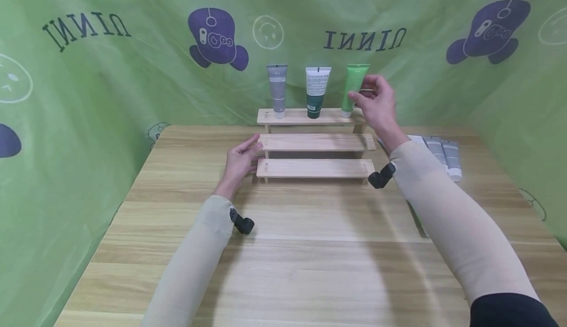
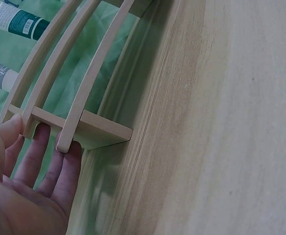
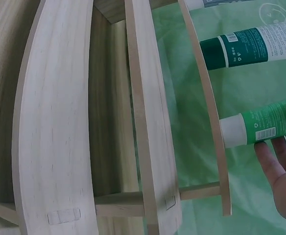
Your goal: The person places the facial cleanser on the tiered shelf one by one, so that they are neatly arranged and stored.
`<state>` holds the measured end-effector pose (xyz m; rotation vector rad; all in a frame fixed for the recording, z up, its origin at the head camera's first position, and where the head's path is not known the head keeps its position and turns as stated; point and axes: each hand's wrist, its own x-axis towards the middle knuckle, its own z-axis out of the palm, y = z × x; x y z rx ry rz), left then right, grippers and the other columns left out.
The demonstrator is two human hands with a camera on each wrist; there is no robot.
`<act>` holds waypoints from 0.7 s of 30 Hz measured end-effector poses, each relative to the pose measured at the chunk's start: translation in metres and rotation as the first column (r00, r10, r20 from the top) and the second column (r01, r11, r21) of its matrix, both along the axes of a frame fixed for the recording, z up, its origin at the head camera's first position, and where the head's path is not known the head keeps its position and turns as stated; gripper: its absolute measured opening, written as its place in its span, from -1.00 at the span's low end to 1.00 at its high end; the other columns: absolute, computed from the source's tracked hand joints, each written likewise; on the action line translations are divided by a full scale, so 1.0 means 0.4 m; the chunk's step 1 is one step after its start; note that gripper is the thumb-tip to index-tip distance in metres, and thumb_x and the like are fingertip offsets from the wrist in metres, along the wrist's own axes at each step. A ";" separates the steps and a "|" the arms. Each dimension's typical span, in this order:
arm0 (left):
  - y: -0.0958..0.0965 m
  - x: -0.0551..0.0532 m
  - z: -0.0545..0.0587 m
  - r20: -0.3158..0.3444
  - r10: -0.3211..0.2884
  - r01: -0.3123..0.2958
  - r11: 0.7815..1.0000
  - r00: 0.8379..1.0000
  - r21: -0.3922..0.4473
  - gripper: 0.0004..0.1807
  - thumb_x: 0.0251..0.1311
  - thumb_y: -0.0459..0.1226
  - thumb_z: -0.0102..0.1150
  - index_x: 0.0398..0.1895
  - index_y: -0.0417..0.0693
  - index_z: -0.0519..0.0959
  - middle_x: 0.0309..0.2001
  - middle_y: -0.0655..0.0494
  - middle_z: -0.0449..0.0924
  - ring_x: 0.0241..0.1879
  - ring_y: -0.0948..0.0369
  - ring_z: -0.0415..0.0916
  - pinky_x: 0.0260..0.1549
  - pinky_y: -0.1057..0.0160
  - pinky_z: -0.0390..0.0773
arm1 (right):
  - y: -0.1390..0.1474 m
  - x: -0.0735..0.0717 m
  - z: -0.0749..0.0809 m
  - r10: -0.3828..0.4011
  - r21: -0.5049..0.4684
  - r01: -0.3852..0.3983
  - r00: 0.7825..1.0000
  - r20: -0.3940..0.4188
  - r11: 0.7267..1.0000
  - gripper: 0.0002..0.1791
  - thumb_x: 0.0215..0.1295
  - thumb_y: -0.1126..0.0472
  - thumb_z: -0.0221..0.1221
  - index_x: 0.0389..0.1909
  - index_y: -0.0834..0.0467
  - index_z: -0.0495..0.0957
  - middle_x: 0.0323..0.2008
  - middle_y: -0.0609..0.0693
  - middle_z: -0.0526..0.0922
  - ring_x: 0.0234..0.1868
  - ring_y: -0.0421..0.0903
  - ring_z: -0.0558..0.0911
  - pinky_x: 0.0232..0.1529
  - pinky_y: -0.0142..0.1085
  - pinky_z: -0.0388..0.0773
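Observation:
A three-step wooden display rack (image 1: 315,168) stands at the back of the table. My right hand (image 1: 380,101) pinches a bright green squeeze tube (image 1: 354,84) between thumb and fingers, its white cap down at the right end of the top step. In the right wrist view the cap (image 3: 233,130) meets the edge of that step. My left hand (image 1: 239,162) holds the rack's left end; in the left wrist view the thumb (image 2: 11,131) lies at the middle step, with fingers under the steps. A grey tube (image 1: 277,88) and a white-and-dark-green tube (image 1: 316,88) stand cap down on the top step.
Right of the rack, grey tubes (image 1: 451,157) with white caps lie on the table, partly hidden behind my right forearm. A dark-edged flat item (image 1: 416,218) shows beneath that forearm. A green printed curtain (image 1: 146,81) hangs close behind the rack and along both sides.

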<state>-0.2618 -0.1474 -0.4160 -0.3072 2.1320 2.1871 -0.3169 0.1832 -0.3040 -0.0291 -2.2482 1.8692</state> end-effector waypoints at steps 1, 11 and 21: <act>0.000 0.000 0.001 -0.002 0.001 -0.001 1.000 1.000 0.000 -0.50 0.32 -0.09 0.30 0.32 0.27 0.53 0.28 0.01 0.54 0.03 -0.05 0.65 -0.08 0.10 0.73 | 0.001 0.000 0.000 0.003 -0.002 -0.003 1.000 -0.002 1.000 -0.47 0.29 0.33 0.33 0.25 0.15 0.41 0.17 0.06 0.55 0.12 -0.06 0.56 0.17 -0.27 0.58; -0.003 -0.002 0.002 -0.003 -0.003 0.004 1.000 1.000 0.017 -0.51 0.32 -0.10 0.31 0.32 0.27 0.53 0.29 0.03 0.54 0.05 -0.04 0.63 -0.08 0.10 0.73 | 0.007 -0.002 0.000 0.049 0.018 -0.049 0.999 0.014 0.999 -0.45 0.35 0.35 0.27 0.31 0.14 0.35 0.22 0.10 0.52 0.19 -0.01 0.53 0.22 -0.27 0.55; -0.002 -0.002 -0.002 0.012 -0.010 0.010 1.000 1.000 0.004 -0.48 0.32 -0.09 0.30 0.35 0.30 0.50 0.30 0.10 0.52 0.04 0.02 0.63 -0.08 0.14 0.72 | 0.023 0.009 -0.013 0.101 0.010 -0.102 0.995 0.018 0.995 -0.41 0.39 0.39 0.19 0.39 0.13 0.28 0.29 0.15 0.46 0.26 0.02 0.48 0.29 -0.25 0.48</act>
